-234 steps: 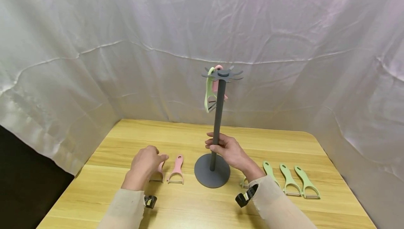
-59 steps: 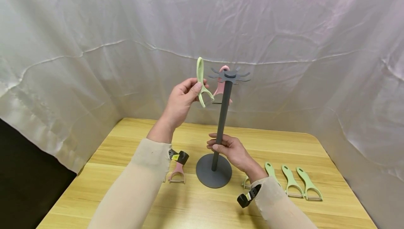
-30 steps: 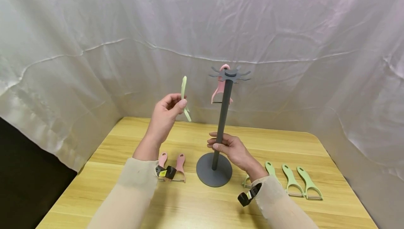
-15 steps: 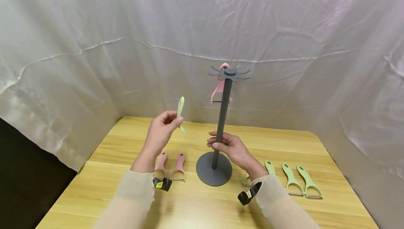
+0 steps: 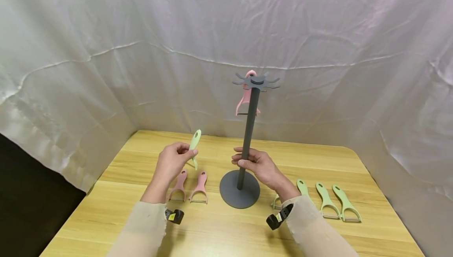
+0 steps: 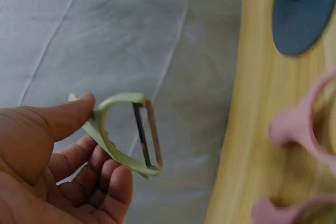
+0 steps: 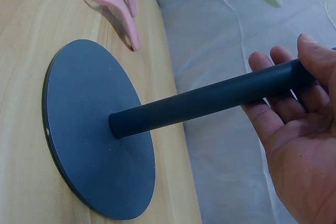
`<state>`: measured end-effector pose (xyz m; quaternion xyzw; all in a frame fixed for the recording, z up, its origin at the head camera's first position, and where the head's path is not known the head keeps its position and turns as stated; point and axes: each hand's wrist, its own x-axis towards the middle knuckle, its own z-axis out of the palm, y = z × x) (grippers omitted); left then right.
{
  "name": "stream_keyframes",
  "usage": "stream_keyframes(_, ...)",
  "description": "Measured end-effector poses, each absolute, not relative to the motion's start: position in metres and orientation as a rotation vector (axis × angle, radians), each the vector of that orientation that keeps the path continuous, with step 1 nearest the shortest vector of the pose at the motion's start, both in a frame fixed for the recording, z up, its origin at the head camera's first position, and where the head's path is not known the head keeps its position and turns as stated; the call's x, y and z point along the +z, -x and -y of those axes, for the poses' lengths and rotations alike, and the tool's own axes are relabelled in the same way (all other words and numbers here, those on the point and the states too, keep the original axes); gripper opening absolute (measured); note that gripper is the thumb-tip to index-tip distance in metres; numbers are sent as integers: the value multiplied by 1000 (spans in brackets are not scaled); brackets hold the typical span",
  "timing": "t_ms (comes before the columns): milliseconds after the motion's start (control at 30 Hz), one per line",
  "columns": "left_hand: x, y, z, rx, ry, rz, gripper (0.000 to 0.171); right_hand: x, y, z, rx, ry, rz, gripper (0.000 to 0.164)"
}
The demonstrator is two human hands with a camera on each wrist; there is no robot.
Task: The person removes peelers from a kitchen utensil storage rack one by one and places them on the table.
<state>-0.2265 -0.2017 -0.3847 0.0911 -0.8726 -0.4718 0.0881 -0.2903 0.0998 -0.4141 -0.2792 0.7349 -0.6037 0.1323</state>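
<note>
My left hand (image 5: 171,164) pinches a light green Y-shaped peeler (image 5: 195,139) by its handle, low over the table's back left part. In the left wrist view its bladed head (image 6: 121,153) points away from the thumb. My right hand (image 5: 263,170) holds the dark grey pole (image 5: 249,133) of a hanging stand, thumb on one side and fingers behind. The stand's round base (image 5: 231,198) rests on the table. From a hook at the stand's top (image 5: 257,80) hangs a pink peeler (image 5: 246,95), partly behind the pole.
Two pink peelers, one left (image 5: 181,180) and one right (image 5: 201,180), lie on the wooden table (image 5: 219,233) beside my left hand. Several green peelers (image 5: 323,198) lie at the right, one partly hidden by my right wrist. A pale curtain (image 5: 318,103) surrounds the table.
The green peeler hung on the stand in the oldest frame. My left hand has since lifted it off and carried it left and down towards the table. My right hand has stayed on the pole.
</note>
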Motion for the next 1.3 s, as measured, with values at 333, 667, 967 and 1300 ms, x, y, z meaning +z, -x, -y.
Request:
stream_keyframes(333, -405, 210, 230, -1094, -384, 2798, 39, -413, 289, -100, -1742, 814, -2149, 45)
stream_keyframes(667, -417, 203, 248, -908, -519, 2969, 32, -413, 290, -100, -1740, 817, -2139, 46)
stream_keyframes(967, -423, 199, 261, -816, -567, 3065, 32, -414, 292, -101, -1749, 820, -2129, 46)
stream_keyframes(1300, -430, 197, 266, -787, -614, 3136, 36, -413, 291, -100, -1748, 818, -2128, 46)
